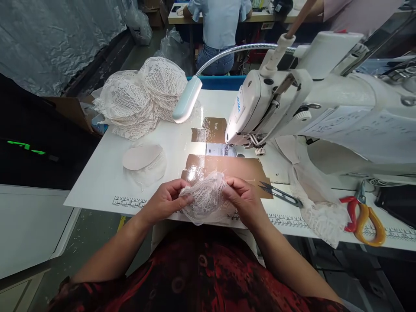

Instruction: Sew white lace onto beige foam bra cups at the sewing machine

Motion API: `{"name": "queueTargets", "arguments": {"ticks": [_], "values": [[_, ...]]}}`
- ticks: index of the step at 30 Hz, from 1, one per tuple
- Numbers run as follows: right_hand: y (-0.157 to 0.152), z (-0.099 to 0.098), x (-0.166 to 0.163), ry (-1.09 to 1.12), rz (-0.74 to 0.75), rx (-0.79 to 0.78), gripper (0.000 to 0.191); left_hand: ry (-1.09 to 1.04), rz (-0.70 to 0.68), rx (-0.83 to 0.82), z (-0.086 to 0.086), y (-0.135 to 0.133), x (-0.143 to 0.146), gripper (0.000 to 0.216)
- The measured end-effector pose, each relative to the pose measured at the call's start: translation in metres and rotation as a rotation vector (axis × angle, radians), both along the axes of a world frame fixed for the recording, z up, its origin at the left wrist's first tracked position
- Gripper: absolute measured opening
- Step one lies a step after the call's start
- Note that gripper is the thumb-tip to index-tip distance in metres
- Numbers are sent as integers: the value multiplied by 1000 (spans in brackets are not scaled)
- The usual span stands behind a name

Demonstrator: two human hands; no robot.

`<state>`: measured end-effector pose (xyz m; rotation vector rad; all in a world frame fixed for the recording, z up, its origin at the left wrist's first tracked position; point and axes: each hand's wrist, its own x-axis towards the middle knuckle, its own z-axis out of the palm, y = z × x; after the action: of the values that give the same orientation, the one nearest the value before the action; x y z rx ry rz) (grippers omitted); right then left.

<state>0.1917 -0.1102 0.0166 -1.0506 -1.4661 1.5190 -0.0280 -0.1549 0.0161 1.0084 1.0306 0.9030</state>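
Lace pc [206, 198]: here at the surface's [94, 186] front edge, btwn both hands
L hand [167, 200]: pinching its L side
R hand [245, 199]: pinching its R side
Feel: prob. v. light, soft, snaggable; best held by edges
Around: snips [283, 195] just R, lace stack [130, 102] far L
Obstacle: sewing machine [250, 106] + lamp [187, 99] overhang beyond

The lace [205, 197] is white with branching veins, the shirt [191, 273] black-and-red patterned, the cardboard [234, 165] brown.

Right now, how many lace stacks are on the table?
2: the left stack and the right stack, adjoining at the back left of the table; more may be hidden.
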Motion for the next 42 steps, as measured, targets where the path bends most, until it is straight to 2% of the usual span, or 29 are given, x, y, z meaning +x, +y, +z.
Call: {"name": "queueTargets", "arguments": {"ticks": [4,6,8,9,11,14,17,21,29,33,39,42], "values": [[-1,2,1,-6,30,44,23,-72,136,-43,-5,2,-2,38],[-2,3,-1,17,53,68,22,-53,168,45,-2,6,-5,41],[-5,4,-3,15,88,86,20,65,112,235,4,10,-7,45],[-6,5,-4,9,108,90,19,151,54,323,9,12,-8,55],[-8,7,-7,-13,135,101,18,309,-88,397,17,16,-7,65],[-9,10,-9,-60,93,203,14,356,-256,289,24,18,0,37],[-9,11,-10,-80,12,308,11,280,-302,219,25,18,8,25],[-8,11,-8,-63,-22,308,12,243,-299,185,26,18,9,26],[-9,10,-8,-113,-59,306,13,326,-299,244,31,25,10,26],[-9,10,-6,-146,-77,317,14,321,-311,205,33,29,16,24],[-8,9,1,-190,-78,264,16,315,-269,231,32,33,21,25],[-4,7,2,-167,-66,184,18,272,-218,229,26,33,26,27]]}}
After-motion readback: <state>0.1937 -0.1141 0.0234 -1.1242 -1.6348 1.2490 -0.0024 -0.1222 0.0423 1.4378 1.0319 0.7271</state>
